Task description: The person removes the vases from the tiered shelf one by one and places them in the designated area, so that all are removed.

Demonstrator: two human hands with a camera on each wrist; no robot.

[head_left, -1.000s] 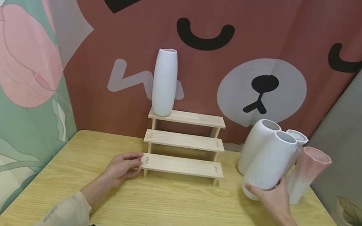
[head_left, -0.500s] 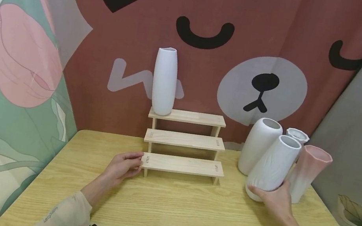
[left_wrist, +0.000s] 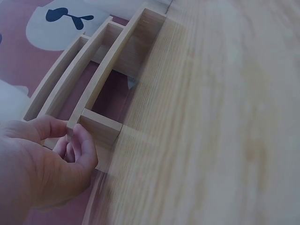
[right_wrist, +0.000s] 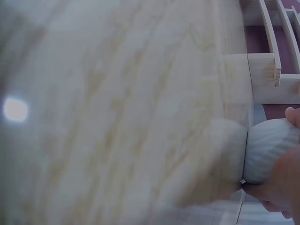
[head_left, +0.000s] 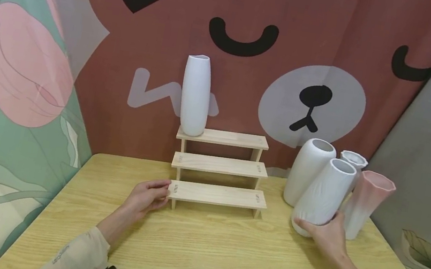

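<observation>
My left hand point(head_left: 146, 199) pinches the left end of the lowest step of a three-tier wooden display stand point(head_left: 218, 195); the left wrist view shows thumb and fingers at that board's corner point(left_wrist: 71, 125). At the right, my right hand point(head_left: 328, 237) grips a white ribbed vase point(head_left: 322, 195) low on its body, thumb across the front. This vase leans a little to the right, its base close to the tabletop. The fingers behind it are hidden in the head view. In the right wrist view, the hand point(right_wrist: 281, 180) wraps the vase's lower part point(right_wrist: 267, 150).
A tall white vase point(head_left: 195, 98) stands at the left end of the top step. Around the gripped vase stand a smooth white vase point(head_left: 306, 173), a white vase with a wavy rim point(head_left: 353, 158) and a pink-and-white vase point(head_left: 366, 202). Behind the table point(head_left: 195, 255) hangs a bear-print curtain point(head_left: 240, 91).
The ribbed vase has shifted slightly to the right with my right hand, tilting a little more at first. My left hand stays on the stand's lowest step.
</observation>
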